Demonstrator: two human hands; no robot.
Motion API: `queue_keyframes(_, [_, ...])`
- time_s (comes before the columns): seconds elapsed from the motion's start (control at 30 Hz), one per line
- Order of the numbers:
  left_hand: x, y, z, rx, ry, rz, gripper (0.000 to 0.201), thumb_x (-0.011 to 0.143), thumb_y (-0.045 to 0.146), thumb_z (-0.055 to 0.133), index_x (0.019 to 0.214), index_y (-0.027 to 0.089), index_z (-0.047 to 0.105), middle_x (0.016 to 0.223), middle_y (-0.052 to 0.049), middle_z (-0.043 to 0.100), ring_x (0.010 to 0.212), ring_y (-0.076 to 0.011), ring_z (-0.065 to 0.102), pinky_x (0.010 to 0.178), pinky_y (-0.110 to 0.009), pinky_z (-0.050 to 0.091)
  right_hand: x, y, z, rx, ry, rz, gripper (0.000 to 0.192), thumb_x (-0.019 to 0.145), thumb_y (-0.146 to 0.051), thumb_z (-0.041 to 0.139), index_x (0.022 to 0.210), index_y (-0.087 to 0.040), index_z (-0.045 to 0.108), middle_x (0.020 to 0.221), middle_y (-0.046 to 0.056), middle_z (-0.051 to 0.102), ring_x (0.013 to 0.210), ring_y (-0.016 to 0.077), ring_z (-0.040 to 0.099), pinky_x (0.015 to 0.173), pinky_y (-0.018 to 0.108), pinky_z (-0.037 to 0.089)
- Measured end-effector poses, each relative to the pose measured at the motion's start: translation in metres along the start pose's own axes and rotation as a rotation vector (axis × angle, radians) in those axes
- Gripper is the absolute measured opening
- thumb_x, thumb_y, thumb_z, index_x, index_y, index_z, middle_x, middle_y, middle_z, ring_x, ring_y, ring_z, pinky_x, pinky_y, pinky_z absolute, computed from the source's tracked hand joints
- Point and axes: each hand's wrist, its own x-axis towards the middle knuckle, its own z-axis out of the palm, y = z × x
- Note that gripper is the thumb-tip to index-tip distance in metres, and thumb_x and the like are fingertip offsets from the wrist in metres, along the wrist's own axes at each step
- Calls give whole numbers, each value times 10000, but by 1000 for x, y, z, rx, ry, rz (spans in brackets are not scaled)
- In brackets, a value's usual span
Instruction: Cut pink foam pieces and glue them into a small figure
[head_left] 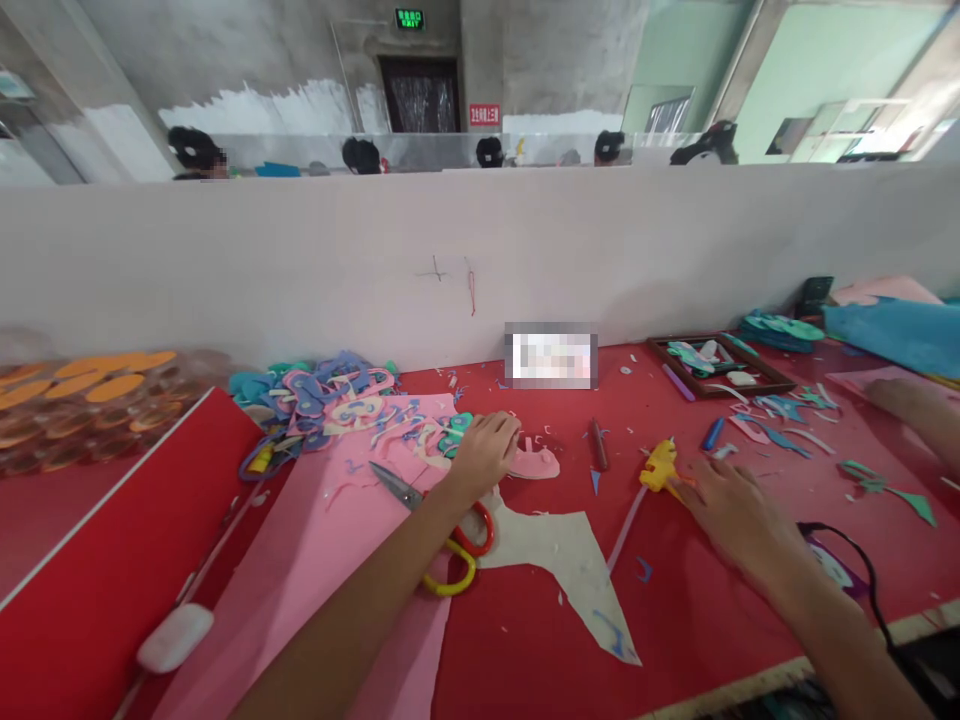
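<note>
Red worktable (525, 640) | left hand (484, 455), fingers curled, on pink cutout (536, 462) at 12 o'clock | right hand (739, 515), fingers spread, touching yellow glue gun (658, 468) at 2 o'clock | many cut shapes (337, 395) piled; gluing judged unfinished

I log this as a craft workshop: red table (675, 620) strewn with foam offcuts (337, 400), scissors (442, 540), a glue gun (658, 468). Toward 12 o'clock, a white partition (300, 260), other workers' heads beyond, bare concrete walls, a green exit sign (409, 18).
</note>
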Motion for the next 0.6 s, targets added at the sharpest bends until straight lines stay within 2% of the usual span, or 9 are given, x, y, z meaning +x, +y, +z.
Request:
queue_keyframes(0.07, [0,0,0,-26,8,-27,170,986,176,419,1012,170,587,1045,-46,655,935,-163,580,863,-331,362,-12,3,18,-9,-57,-2,331,979,-453,518,966,-143,630,916,143,612,861,273,577,707,345,370])
queue_keyframes(0.1, [0,-1,-1,-39,10,-39,161,983,176,427,1010,171,586,1044,-46,656,938,-163,582,868,-330,366,-16,1,23,-20,-46,-16,324,971,-443,544,1038,-136,622,945,139,609,877,276,580,716,344,382])
queue_keyframes(0.17, [0,-2,-1,-64,16,-61,143,975,173,445,1005,171,585,1036,-47,656,951,-166,584,881,-328,375,-21,-7,26,-62,-1,-27,301,976,-403,541,1058,-120,603,955,137,592,882,277,571,738,352,399])
queue_keyframes(0.23, [0,-2,-1,-88,20,-82,128,968,173,461,1004,171,585,1033,-48,655,968,-171,586,894,-328,384,-23,-13,25,-107,38,-37,262,1004,-345,471,1002,-115,595,943,142,572,877,277,554,756,361,404])
queue_keyframes(0.37, [0,-4,-1,-126,20,-129,128,973,189,462,1007,171,584,1033,-44,652,969,-172,586,894,-324,395,-24,-17,23,-110,84,-36,340,1044,-314,316,987,-108,581,938,161,550,846,279,534,725,364,399])
queue_keyframes(0.47, [0,-6,1,-168,33,-158,126,974,196,461,1002,169,581,1030,-43,651,954,-162,583,892,-311,401,-20,-15,24,54,137,33,410,1059,-368,256,997,-106,565,936,170,551,793,254,530,671,346,398])
queue_keyframes(0.6, [1,-8,2,-239,46,-233,114,968,210,468,979,167,574,1004,-46,646,910,-151,576,853,-288,399,-9,-14,14,442,224,59,516,1052,-527,231,958,-139,557,919,156,580,798,224,563,683,330,441])
